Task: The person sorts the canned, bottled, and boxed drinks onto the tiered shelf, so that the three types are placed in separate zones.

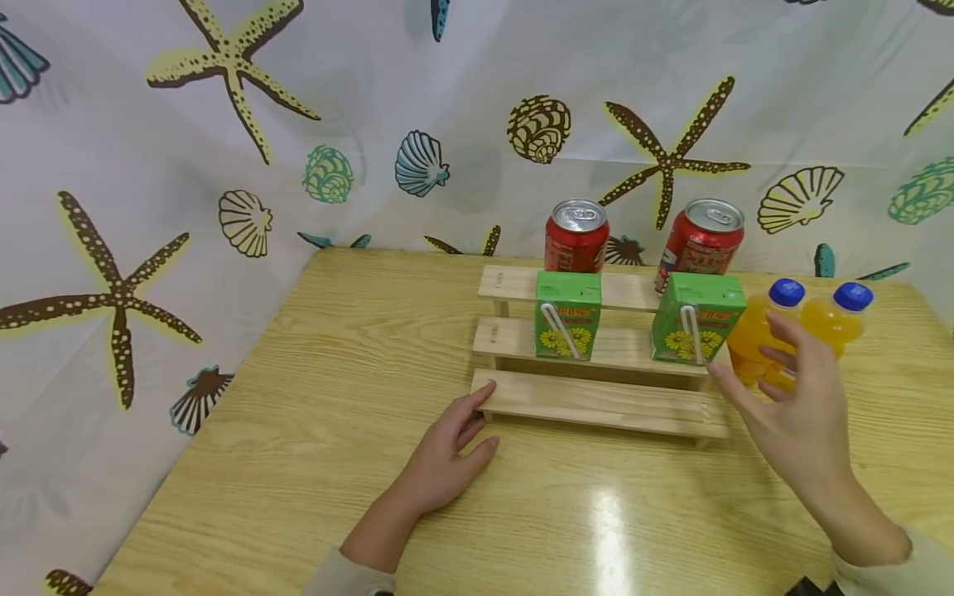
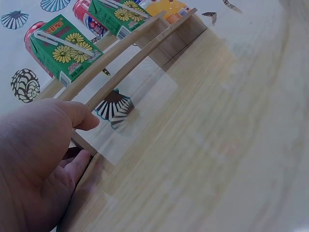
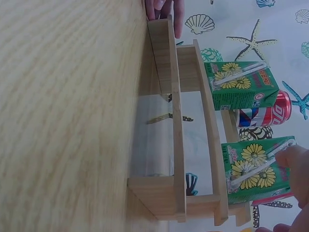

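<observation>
My left hand [image 1: 447, 463] touches the left end of the lowest step of a three-step wooden rack [image 1: 604, 403], index finger lying on the board, thumb apart in front. In the left wrist view its fingers lie against the rack's end. My right hand [image 1: 801, 414] hovers by the rack's right end, fingers bent loosely, thumb near the right green drink carton [image 1: 698, 291]; no held thing shows. That carton and the left green drink carton [image 1: 569, 290] stand upright on the middle step, straws on their fronts. Orange drink bottles [image 1: 827, 319] with blue caps stand behind my right hand, partly hidden.
Two red soda cans, the left one [image 1: 576, 240] and the right one [image 1: 701, 240], stand on the top step behind the cartons. A sea-patterned cloth [image 1: 462, 74] hangs at the table's back and left. The wooden table [image 1: 320, 372] extends around the rack.
</observation>
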Demonstrator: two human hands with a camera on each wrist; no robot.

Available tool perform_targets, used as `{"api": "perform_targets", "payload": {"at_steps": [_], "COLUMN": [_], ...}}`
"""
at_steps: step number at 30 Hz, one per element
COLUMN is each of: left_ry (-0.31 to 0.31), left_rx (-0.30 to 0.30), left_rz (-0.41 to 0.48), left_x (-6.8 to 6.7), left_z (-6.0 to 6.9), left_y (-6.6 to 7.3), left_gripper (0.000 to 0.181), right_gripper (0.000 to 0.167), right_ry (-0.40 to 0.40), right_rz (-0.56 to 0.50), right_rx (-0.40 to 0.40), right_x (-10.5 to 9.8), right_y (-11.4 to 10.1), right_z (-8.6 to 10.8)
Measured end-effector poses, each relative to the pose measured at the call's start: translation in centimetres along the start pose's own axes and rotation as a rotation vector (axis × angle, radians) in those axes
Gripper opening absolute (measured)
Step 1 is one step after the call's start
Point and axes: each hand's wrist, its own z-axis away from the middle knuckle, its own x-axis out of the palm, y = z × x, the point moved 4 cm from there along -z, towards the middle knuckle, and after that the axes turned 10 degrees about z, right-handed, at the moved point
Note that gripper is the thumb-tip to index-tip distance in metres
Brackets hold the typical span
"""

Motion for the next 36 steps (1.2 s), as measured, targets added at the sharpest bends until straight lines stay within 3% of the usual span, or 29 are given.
{"api": "perform_targets", "payload": {"at_steps": [14,20,30,36], "left_ry": [-0.004,-0.001,0.003,0.000], "left_rx": [-0.001,-0.001,-0.007,-0.008], "left_rz": [0.001,0.008,0.010,0.016], "left_x": [0.0,-0.1,-0.1,-0.1], "left_z": [0.0,0.0,-0.1,-0.1], "left_y": [0.1,0.2,0.2,0.1], "left_gripper": [0.068,0.068,0.068,0.068], "right_gripper": [0.075,0.072,0.079,0.080], "right_ry": [-0.033,-0.063,-0.154,-0.165], "right_rz": [0.001,-0.052,-0.035,-0.033], "right_rx": [0.030,0.045,0.136,0.180], "right_x": [-0.1,0.0,0.1,0.1], "right_y": [1.1,2.0,3.8,4.4], "right_z": [0.6,1.1,1.5,1.8]}}
